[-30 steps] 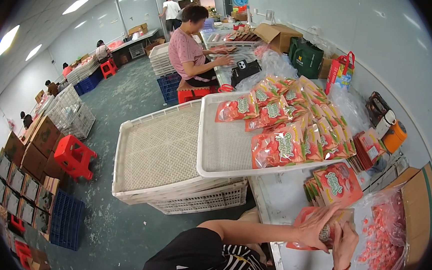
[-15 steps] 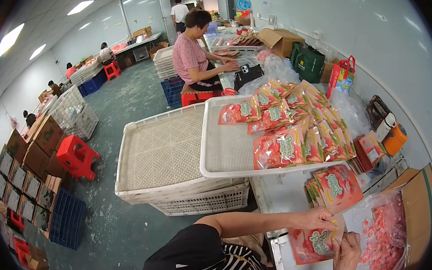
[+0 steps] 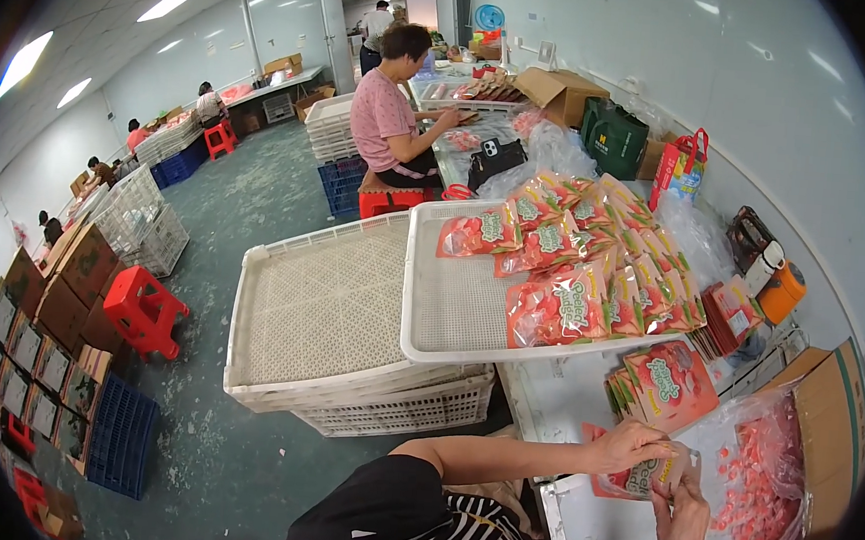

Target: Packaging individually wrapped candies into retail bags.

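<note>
A red pouch (image 3: 639, 478) printed with pale fruit is between my hands over the near right of the table. My left hand (image 3: 633, 447) pinches its upper part, with the fingers partly covering the print. My right hand (image 3: 681, 520), a red bracelet at its wrist, grips the pouch's right edge. Whether the pouch has anything inside cannot be made out. Just beyond my hands lies a stack of similar pouches (image 3: 663, 385). Beside my right hand, small red-and-white wrapped pieces (image 3: 743, 492) lie in a clear plastic liner.
A white tray (image 3: 454, 317) of plump pouches (image 3: 565, 304) stands ahead. Stacked white crates (image 3: 318, 322) are left of it. A cardboard box flap (image 3: 836, 449) rises at the right. A co-worker (image 3: 393, 117) sits farther along the table; a red stool (image 3: 144, 310) stands left.
The pouch in my hands has tipped and now shows less of its front. My left hand has shifted slightly down. The co-worker has sat up straighter and lifted their hands.
</note>
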`<action>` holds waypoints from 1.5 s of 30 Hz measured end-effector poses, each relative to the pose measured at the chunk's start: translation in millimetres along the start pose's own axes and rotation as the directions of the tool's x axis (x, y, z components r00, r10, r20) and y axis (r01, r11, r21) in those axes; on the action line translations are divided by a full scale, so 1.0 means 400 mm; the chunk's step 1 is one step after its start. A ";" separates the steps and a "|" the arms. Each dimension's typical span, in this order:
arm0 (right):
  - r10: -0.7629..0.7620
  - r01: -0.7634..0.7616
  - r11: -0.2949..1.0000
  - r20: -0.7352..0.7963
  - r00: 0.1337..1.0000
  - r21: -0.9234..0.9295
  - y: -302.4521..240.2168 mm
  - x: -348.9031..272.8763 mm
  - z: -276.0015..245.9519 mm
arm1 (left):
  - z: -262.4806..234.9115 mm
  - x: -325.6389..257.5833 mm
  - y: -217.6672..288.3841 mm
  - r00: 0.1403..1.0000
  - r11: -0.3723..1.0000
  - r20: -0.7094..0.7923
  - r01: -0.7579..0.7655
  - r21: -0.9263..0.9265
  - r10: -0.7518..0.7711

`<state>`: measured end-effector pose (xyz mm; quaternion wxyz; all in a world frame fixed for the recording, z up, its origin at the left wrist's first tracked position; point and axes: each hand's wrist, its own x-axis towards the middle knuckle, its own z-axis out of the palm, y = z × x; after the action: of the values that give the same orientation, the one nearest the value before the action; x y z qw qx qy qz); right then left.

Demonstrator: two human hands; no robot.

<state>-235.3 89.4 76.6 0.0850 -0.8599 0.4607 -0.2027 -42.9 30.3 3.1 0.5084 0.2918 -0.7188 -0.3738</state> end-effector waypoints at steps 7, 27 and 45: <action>-0.075 0.077 0.997 -0.147 0.986 0.005 -0.047 0.025 -0.008 | -0.015 0.008 0.002 1.000 1.000 -0.004 -0.018 -0.009 0.018; -0.032 -0.017 0.992 -0.385 0.922 -0.122 0.014 -0.018 0.041 | 0.025 0.007 -0.032 0.999 0.997 -0.007 -0.051 -0.059 0.050; 0.238 -0.235 0.959 -0.001 0.971 0.157 -0.017 0.002 -0.012 | -0.068 -0.022 0.063 0.988 0.994 -0.155 -0.028 -0.106 0.012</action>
<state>-231.9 92.5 83.4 0.1711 -0.7873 0.5437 -0.2351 -15.1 44.9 25.3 0.5813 0.2847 -0.6589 -0.3833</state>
